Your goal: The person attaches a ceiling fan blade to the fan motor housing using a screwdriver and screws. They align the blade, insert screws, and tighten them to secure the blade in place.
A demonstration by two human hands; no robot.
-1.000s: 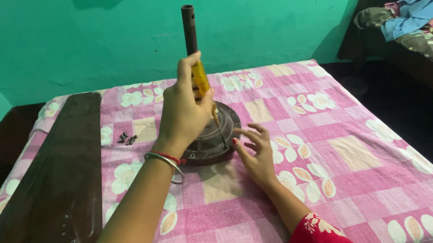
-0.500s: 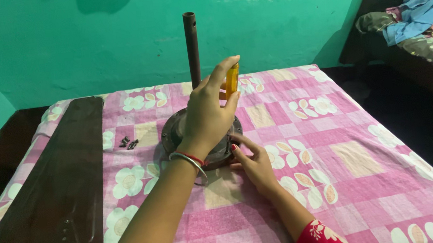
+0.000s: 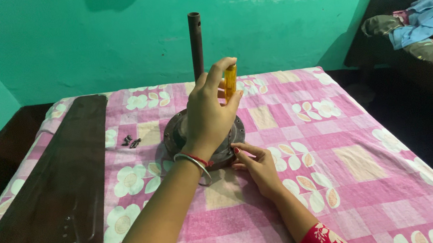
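My left hand [image 3: 209, 114] grips the yellow handle of a screwdriver [image 3: 230, 81], held upright above a round dark fan motor [image 3: 174, 135] that lies on the pink checked bedsheet [image 3: 336, 141]. A dark rod [image 3: 196, 43] rises straight up from the motor's middle. My right hand [image 3: 258, 168] rests on the sheet at the motor's near rim, its fingertips touching the edge. The screwdriver's tip is hidden behind my left hand.
Dark fan blades [image 3: 57, 192] lie along the left side of the bed. A few small dark screws [image 3: 130, 142] sit on the sheet left of the motor. A second bed with piled clothes [image 3: 420, 22] stands at the right; a green wall is behind.
My left hand has moved the screwdriver from the left of the rod to its right side. My right hand stays at the motor's near rim.
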